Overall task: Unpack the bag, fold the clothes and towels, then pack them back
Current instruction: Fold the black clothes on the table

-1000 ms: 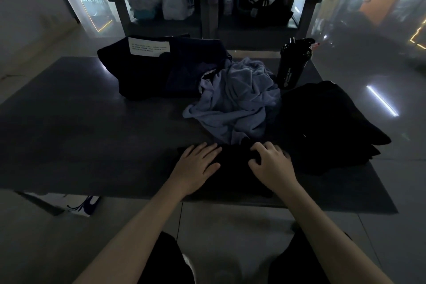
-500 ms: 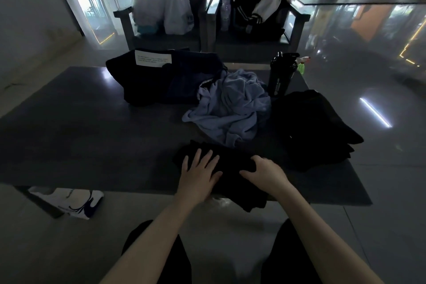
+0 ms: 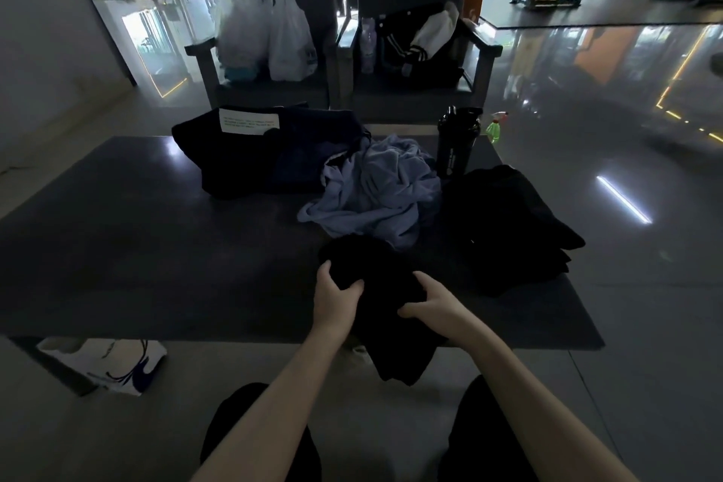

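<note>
**Both hands gripped a black garment at the desk's near edge**

The left hand (image 3: 335, 295) had its fingers curled into the upper left part of a black garment (image 3: 385, 297), thumb pressed onto the cloth. The right hand (image 3: 440, 305) clutched the same garment from the right, its thumb pointing left across the fabric. The garment was bunched between them, with its far end resting on the desk (image 3: 156, 246) and its lower end hanging off the near edge towards the person's knees.

Just beyond the garment lay a crumpled lilac cloth (image 3: 375, 192), unfolded and touching or nearly touching the black garment's far end. To the right of both sat a black pile (image 3: 508, 227) of clothes, reaching the desk's right edge; in the dim light its folds could not be told apart. Behind the lilac cloth on the left lay a dark bag (image 3: 270, 153) with a white label (image 3: 249, 122) on top, slumped and touching the lilac cloth. A black bottle (image 3: 455, 145) stood upright at the far right of the desk, behind the pile.

On the floor under the desk's near left corner lay a white bag (image 3: 105, 364) with blue marks. Two armchairs stood beyond the desk: the left one held white plastic bags (image 3: 266, 31), the right one a dark jacket (image 3: 418, 39).
</note>
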`<action>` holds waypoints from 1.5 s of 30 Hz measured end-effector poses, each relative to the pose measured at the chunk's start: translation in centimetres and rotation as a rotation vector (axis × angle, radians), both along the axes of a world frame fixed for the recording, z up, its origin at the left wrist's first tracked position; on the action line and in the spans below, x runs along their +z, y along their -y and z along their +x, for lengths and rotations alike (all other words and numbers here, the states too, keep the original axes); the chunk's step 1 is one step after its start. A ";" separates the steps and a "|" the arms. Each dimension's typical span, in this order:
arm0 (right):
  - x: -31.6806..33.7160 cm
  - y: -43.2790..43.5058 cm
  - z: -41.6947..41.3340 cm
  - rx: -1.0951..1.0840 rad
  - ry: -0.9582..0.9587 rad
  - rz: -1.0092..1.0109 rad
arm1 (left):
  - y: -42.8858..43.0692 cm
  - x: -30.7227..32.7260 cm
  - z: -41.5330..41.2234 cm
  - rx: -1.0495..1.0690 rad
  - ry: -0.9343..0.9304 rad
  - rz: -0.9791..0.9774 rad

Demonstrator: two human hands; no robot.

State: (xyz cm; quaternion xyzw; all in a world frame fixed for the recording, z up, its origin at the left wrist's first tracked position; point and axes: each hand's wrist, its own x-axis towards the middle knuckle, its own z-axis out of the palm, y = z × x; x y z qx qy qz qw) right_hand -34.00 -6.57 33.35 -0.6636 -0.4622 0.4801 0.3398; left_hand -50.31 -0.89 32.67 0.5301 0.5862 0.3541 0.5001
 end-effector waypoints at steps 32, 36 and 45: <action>4.4 -3.4 19.9 -0.528 0.551 -0.016 | -6.1 3.3 22.0 -0.387 -0.047 -0.204; 3.9 -3.0 20.4 -0.551 0.338 -0.026 | -5.8 3.8 22.9 -0.330 -0.020 -0.149; 4.5 -3.3 22.8 -0.478 0.062 -0.181 | -6.0 4.7 23.5 -0.380 0.036 -0.158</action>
